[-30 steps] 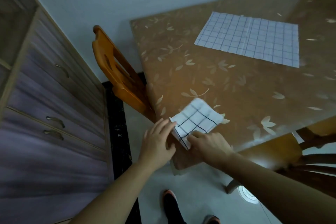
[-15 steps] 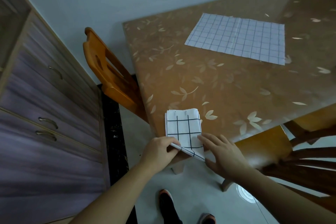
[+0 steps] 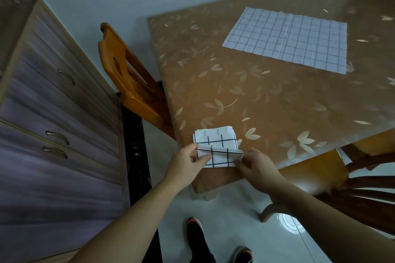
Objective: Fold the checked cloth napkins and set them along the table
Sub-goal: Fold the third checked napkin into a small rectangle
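Folding is the step in hand: the person works a small folded napkin [image 3: 217, 147] at the near corner of the worktop [image 3: 267, 100], at about 6 o'clock of the view. The left hand [image 3: 184, 163] pinches the napkin's left edge, thumb on top of the cloth and the other fingers curled beneath the raised flap. The right hand [image 3: 256, 166] pinches the right end of the same flap, its fingers bent round the cloth's corner. Between the two hands the near layer stands lifted, its crease running across from 9 to 3 o'clock, while the far half lies flat on the worktop.

A second checked napkin [image 3: 288, 40] lies spread out flat, well apart, toward 1 o'clock, not yet folded. An orange chair [image 3: 126, 74] stands against the worktop's left side at 10 o'clock, and a drawer cabinet [image 3: 53, 113] fills the left of the view.

Judging from this, the next move calls for carrying the lifted flap over toward 12 o'clock, matching its edges to the layer below, and pressing the crease flat. The napkin sits close to the worktop's edge, so a careless tug could pull it off the corner.
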